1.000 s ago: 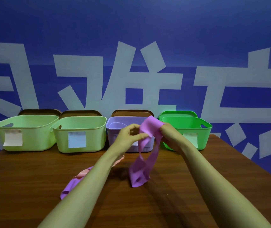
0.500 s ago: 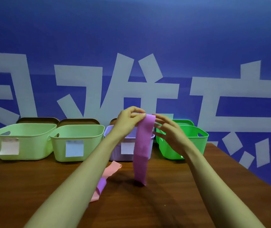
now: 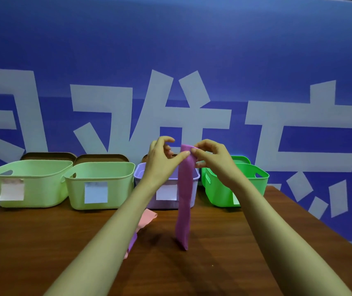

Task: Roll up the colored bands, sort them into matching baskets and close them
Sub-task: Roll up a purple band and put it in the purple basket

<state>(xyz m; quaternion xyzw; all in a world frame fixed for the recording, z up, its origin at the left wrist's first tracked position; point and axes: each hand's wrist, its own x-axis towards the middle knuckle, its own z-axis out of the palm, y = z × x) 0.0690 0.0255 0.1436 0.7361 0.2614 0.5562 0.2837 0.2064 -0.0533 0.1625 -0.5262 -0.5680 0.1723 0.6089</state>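
Two hands are held up in the middle, over a brown table (image 3: 42, 253). Between them hangs a long purple band (image 3: 184, 199). It hangs straight down, in front of the purple basket (image 3: 138, 172), and its bottom end reaches the table.

The right hand (image 3: 213, 161) pinches the top of the purple band with its thumb and fingers. The left hand (image 3: 162, 161) has its fingers curled, and its thumb presses on the side of the band near the top.

At the far side of the table four open baskets stand in a row. From the left come a pale green basket (image 3: 29, 182), a second pale green basket (image 3: 100, 184), then the purple basket, and a bright green basket (image 3: 235, 189) on the right. The three on the left each have a paper note stuck on the front.

A pink band (image 3: 147, 218) lies flat on the table, partly hidden under the left arm. A bit of another purple band (image 3: 132, 243) peeks out by it, nearer to the person.

Behind the baskets is a blue wall (image 3: 170, 39) with big white shapes on it.
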